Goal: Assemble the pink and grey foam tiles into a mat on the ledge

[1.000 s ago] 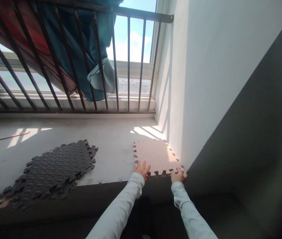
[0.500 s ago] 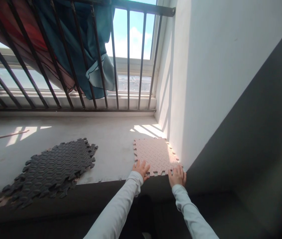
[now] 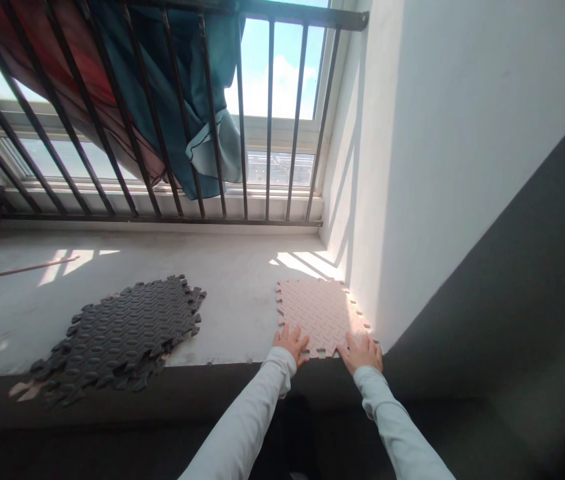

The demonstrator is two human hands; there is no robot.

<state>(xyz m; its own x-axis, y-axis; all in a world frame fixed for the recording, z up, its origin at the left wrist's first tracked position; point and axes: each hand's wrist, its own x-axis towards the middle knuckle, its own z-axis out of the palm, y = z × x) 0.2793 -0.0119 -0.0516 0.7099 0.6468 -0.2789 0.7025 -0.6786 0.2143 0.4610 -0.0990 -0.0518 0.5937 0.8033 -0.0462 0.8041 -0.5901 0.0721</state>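
A pale pink interlocking foam mat tile (image 3: 317,310) lies flat on the window ledge, tucked against the white wall on the right. My left hand (image 3: 291,345) rests with spread fingers on its near left corner. On the near right corner lies my right hand (image 3: 361,352), its fingers stretched out over the tile's edge. To the left, dark grey foam mat tiles (image 3: 132,330) sit in a loose stack, with bits of pink showing underneath and the near left end jutting past the ledge's front edge.
Dark metal bars (image 3: 268,127) stand along the back of the ledge, before the window. Red and teal cloth (image 3: 177,100) hangs behind them. A thin stick (image 3: 22,269) lies at the far left. The white wall (image 3: 412,167) bounds the right side.
The view has shifted slightly, so everything sits further right. My right hand's fingers have spread more across the pink tile's near edge; the left hand stays at its corner.
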